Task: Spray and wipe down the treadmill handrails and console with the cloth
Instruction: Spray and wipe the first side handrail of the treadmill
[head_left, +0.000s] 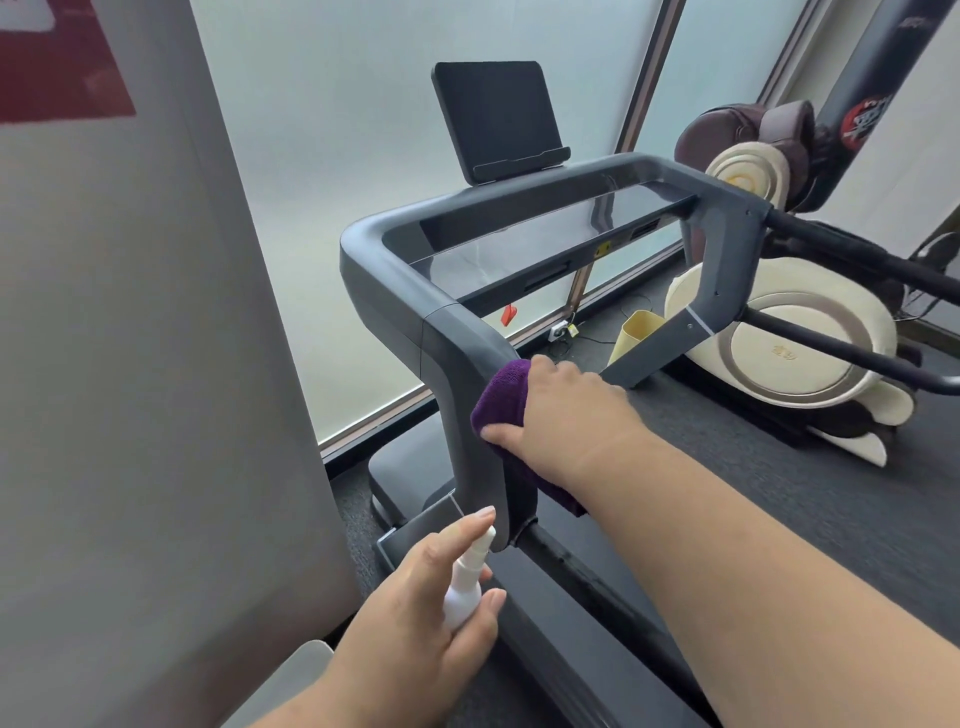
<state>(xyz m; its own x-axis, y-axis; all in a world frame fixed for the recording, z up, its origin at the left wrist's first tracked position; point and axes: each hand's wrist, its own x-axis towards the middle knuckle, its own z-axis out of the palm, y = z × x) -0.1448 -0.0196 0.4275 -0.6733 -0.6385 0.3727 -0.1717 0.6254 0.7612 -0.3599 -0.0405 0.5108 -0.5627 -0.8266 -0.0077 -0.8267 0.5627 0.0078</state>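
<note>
Your left hand (415, 618), lowest in view, is wrapped around the small white spray bottle (467, 582), index finger raised near the nozzle, which points at the lower end of the left handrail (467, 364). Your right hand (556, 410) reaches across, forearm extended, pressing the purple cloth (498, 400) against that rail's inner face, fingers curled over it. Wrap the cloth fully round the rail and pull along its length, keeping firm pressure; the console (519, 244) looks not yet reached.
</note>
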